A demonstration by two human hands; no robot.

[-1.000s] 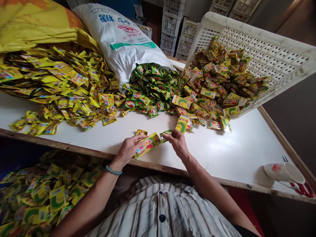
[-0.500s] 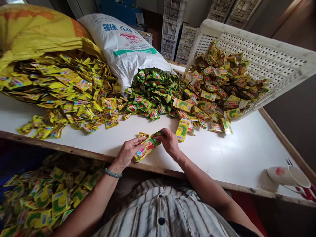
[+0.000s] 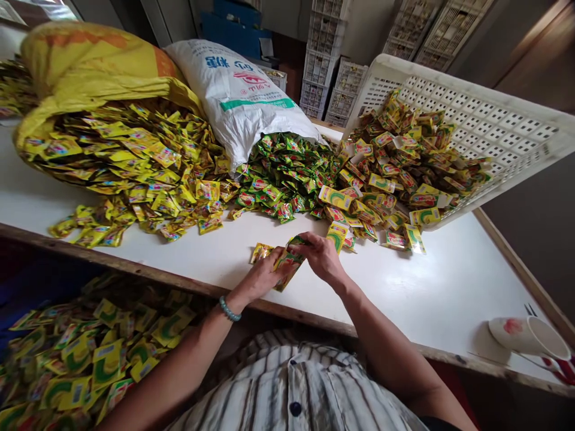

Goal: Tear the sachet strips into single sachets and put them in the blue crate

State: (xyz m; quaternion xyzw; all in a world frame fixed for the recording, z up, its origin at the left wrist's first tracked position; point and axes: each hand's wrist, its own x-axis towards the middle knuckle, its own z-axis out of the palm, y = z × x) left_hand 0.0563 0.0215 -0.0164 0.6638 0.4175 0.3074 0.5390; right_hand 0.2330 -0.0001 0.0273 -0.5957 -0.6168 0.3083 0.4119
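My left hand point(image 3: 258, 278) is closed around a small yellow and green carton point(image 3: 283, 283), held tilted just above the table's near edge. At the carton's upper end, my right hand point(image 3: 324, 258) pinches a small green candy packet point(image 3: 296, 242). My fingers partly cover both, so how far the packet sits inside the carton cannot be seen. A yellow packet point(image 3: 260, 252) lies on the table beside my left fingers. Just behind my right hand lies a yellow carton point(image 3: 336, 234).
Yellow packets point(image 3: 148, 155) spill from a yellow sack point(image 3: 103, 66), green packets point(image 3: 287, 173) from a white sack point(image 3: 242, 84). A tipped white basket point(image 3: 485, 120) spills cartons. A mug point(image 3: 525, 335) lies at right. Below the table's left edge are many filled cartons point(image 3: 108, 365).
Both hands and the carton have shifted, the left hand rightward towards the right one. The carton is now steeper, and my left fingers cover more of its face. The view has shifted slightly.
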